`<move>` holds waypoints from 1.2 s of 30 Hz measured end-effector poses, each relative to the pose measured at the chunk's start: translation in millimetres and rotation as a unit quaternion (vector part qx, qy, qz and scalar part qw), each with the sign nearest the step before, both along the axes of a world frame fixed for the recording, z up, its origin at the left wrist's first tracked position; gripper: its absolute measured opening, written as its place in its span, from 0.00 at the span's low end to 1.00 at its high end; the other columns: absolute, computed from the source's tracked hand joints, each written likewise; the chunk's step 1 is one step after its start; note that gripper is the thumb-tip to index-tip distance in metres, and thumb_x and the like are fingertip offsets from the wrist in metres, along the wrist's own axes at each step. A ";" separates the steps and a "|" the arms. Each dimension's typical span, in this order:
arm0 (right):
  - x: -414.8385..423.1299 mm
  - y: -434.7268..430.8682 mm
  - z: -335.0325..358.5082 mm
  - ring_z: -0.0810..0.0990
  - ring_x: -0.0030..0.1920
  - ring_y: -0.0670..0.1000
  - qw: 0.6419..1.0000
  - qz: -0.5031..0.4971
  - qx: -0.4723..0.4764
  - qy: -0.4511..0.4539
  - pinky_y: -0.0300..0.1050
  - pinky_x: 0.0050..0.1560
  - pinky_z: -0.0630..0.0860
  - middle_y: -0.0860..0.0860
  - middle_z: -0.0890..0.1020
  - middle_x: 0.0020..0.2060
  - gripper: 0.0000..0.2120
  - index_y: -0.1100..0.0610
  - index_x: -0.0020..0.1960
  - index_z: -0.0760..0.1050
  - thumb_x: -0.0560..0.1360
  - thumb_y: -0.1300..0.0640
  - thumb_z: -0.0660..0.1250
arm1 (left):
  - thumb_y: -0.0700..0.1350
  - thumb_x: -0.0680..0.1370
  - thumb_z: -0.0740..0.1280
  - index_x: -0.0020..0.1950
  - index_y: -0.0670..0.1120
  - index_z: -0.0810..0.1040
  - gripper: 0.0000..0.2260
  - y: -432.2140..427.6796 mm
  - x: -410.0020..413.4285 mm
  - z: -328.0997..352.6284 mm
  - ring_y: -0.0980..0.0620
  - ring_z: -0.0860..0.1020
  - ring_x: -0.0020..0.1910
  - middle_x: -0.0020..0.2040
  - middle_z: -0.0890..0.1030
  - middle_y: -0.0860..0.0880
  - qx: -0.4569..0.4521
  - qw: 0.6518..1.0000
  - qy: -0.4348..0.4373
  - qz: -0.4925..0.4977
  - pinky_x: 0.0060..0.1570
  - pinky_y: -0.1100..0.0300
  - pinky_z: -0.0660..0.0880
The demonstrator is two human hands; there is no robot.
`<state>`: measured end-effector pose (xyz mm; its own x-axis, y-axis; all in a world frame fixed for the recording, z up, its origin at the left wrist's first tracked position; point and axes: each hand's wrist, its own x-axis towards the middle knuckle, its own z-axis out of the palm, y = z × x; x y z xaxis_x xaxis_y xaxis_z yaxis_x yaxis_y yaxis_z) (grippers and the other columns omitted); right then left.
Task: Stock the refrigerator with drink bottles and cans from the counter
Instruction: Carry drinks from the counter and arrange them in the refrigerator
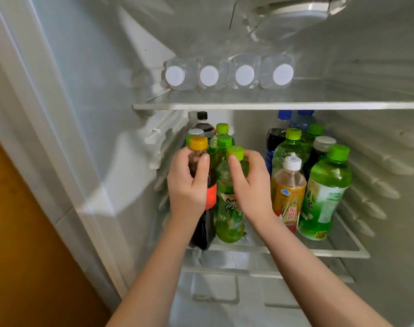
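Gripping dark bottle (202,223), green bottle (228,215), both hands

Soft even light, wide-angle edge distortion.

upper shelf (295,105): four bottles (227,75) lying side by side, caps out | lower shelf (331,251): left bunch (222,128) and right bunch (288,149) standing, gap between | left hand (187,187) round front-left bottle (202,232), right hand (251,185) round its neighbour (229,218) just right | below: a drawer (225,291), I think

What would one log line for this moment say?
left hand: grips yellow-capped dark bottle | right hand: grips green bottle | place: lower fridge shelf
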<state>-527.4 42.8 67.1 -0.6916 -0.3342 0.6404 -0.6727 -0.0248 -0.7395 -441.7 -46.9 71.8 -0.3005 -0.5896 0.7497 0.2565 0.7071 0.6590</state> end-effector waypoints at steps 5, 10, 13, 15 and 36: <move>2.1 9.1 -16.1 0.70 0.57 0.38 0.999 0.016 0.027 -0.033 0.25 0.57 0.64 0.46 0.75 0.57 0.26 0.54 0.64 0.71 0.75 0.39 0.55 | 0.56 0.75 0.60 0.68 0.59 0.63 0.21 5.7 6.1 -36.6 0.63 0.68 0.64 0.62 0.69 0.63 0.043 0.998 -0.029 0.019 0.62 0.71 0.63; 13.8 22.4 -57.0 0.72 0.62 0.42 0.992 0.069 0.046 -0.092 0.49 0.64 0.70 0.42 0.75 0.59 0.22 0.42 0.65 0.69 0.73 0.36 0.57 | 0.57 0.75 0.60 0.73 0.66 0.49 0.30 19.9 15.0 -89.0 0.60 0.62 0.72 0.73 0.62 0.61 0.078 0.995 -0.049 -0.031 0.71 0.60 0.61; 20.1 26.6 -75.0 0.74 0.59 0.40 0.990 0.092 0.075 -0.076 0.47 0.60 0.73 0.38 0.76 0.57 0.24 0.34 0.62 0.63 0.71 0.48 0.68 | 0.58 0.73 0.60 0.72 0.67 0.46 0.32 16.4 16.8 -100.6 0.60 0.61 0.73 0.74 0.60 0.59 0.088 0.992 -0.087 -0.027 0.71 0.59 0.60; 16.4 25.7 -80.3 0.75 0.58 0.40 0.991 0.085 0.090 -0.052 0.45 0.58 0.74 0.39 0.77 0.56 0.31 0.35 0.62 0.62 0.69 0.57 0.72 | 0.58 0.73 0.60 0.71 0.69 0.45 0.32 10.5 16.5 -101.0 0.62 0.61 0.72 0.72 0.59 0.64 0.087 0.990 -0.104 -0.032 0.69 0.67 0.59; -10.3 1.8 -73.8 0.76 0.58 0.48 0.966 0.135 0.164 -0.148 0.45 0.57 0.74 0.45 0.76 0.55 0.32 0.48 0.66 0.60 0.69 0.61 0.74 | 0.43 0.74 0.67 0.77 0.53 0.48 0.38 -11.5 -0.2 -109.2 0.59 0.63 0.69 0.71 0.61 0.56 0.085 0.989 -0.121 0.009 0.63 0.80 0.57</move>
<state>-537.7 44.7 -6.7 -0.6875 -0.6794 0.2566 -0.4318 0.0983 -0.8966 -441.8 -58.3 -37.4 -0.4476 -0.7077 0.5467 0.0662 0.5835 0.8094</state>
